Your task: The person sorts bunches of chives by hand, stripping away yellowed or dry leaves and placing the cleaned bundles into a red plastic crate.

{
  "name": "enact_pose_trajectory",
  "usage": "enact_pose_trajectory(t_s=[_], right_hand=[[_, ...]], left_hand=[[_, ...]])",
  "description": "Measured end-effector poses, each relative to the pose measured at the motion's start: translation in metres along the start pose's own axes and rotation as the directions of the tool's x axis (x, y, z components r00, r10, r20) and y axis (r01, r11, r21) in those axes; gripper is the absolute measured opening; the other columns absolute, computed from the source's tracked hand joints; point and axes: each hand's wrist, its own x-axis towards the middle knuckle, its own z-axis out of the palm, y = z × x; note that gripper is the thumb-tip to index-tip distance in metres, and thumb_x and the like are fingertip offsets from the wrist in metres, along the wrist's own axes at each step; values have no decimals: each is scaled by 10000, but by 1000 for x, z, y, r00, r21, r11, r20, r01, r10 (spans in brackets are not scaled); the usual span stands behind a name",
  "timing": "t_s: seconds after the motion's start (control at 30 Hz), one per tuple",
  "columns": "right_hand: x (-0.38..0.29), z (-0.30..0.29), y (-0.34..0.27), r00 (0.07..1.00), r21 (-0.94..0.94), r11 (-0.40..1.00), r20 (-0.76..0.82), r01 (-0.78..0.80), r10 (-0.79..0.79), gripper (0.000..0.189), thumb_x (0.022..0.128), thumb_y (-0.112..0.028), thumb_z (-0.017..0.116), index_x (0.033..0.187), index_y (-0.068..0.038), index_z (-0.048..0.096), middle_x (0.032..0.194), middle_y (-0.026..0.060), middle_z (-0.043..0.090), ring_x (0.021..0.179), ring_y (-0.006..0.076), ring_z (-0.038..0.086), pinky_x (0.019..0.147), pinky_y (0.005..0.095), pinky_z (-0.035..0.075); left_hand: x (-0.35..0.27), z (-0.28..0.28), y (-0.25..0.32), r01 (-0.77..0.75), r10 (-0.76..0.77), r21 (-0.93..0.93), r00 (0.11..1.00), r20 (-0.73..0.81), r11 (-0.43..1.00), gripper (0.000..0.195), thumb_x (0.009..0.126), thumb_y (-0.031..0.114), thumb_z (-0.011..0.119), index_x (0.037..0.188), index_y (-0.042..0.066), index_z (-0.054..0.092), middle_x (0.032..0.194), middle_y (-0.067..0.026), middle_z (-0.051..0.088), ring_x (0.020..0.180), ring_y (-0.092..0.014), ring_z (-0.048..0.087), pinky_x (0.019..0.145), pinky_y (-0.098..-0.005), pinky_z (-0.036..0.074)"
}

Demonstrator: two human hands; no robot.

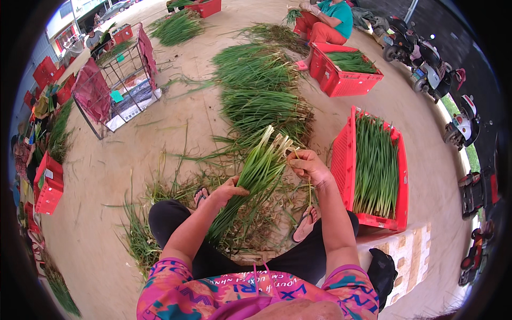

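My left hand grips a bunch of long green chive-like stalks around its middle. The pale stem ends point away from me, and the leaves hang down between my knees. At the stem ends, my right hand pinches a thin yellowed leaf whose length dangles below the fingers. Trimmed leaves and dry roots litter the floor between my feet. A long pile of the same stalks lies ahead, root ends to the right.
A red plastic crate packed with upright stalks stands right of my knee. Another red crate is farther off by a seated person. A metal-framed cart stands ahead left. Scooters line the right side. Several people work at left.
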Motion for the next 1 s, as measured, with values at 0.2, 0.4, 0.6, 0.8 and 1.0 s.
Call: enact_pose_trajectory(t_s=[0.2,0.4,0.6,0.8,1.0], right_hand=[[-14,-19,-8,954,403,888,105,219,-282,133,760,-114,553,798,9,519,492,-29,390,352,16,296,319,151,213],[9,0,-2,966,-216,976,-242,39,-92,310,753,-191,601,953,26,507,525,6,483,383,40,419,332,164,308],[37,5,47,893,-836,542,-305,-84,-331,283,680,-242,614,814,4,579,576,132,548,537,284,535,532,341,425],[26,14,34,957,-554,833,-244,-6,-155,114,741,-116,549,781,-12,574,495,21,479,411,100,474,399,250,375],[14,26,45,997,-414,909,-41,45,-68,89,785,-76,550,823,0,577,565,-23,518,437,51,492,403,204,375]], left_hand=[[5,-2,-3,-19,22,59,998,-53,998,448,614,-24,629,1046,18,514,935,-35,585,836,-121,541,743,-242,405],[4,-4,-4,-22,26,63,998,-55,998,428,619,7,658,1026,18,527,921,-21,586,819,-103,532,742,-245,399],[4,5,-2,-37,39,133,999,-11,990,435,624,8,654,1039,26,524,921,-18,579,797,-97,524,707,-244,405],[0,0,-1,-20,26,145,999,-37,989,443,626,29,662,1045,22,520,923,-10,575,796,-86,511,703,-241,397],[4,-3,-7,-48,54,83,996,-74,995,374,647,-8,616,1010,16,534,894,-32,591,786,-109,556,709,-235,430]])
